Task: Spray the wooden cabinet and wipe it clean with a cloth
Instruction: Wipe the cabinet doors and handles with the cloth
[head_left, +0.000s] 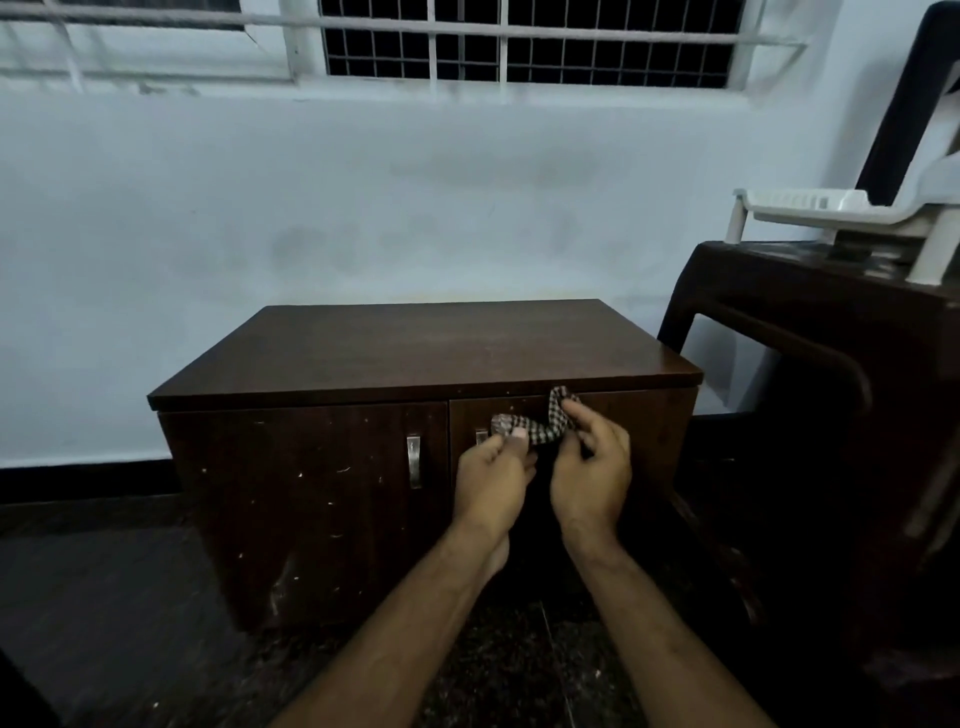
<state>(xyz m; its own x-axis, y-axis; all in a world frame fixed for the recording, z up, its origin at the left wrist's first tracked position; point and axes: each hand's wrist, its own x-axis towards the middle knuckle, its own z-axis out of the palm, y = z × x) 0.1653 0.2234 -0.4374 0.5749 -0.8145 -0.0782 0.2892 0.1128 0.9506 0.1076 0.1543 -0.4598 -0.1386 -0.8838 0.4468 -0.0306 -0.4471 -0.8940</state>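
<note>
A low dark wooden cabinet (415, 348) with two doors and metal handles stands against the pale wall. In front of its right door, both my hands hold a small checkered cloth (545, 428). My left hand (493, 483) pinches the cloth's left end between thumb and fingers. My right hand (592, 467) grips its right end, which sticks up near the cabinet's top edge. The cloth is bunched between them. No spray bottle is in view.
A dark brown plastic chair (831, 364) stands close on the right with a white plastic piece (831, 208) resting on it. Behind is a wall with a barred window (519, 41). The floor is dark stone.
</note>
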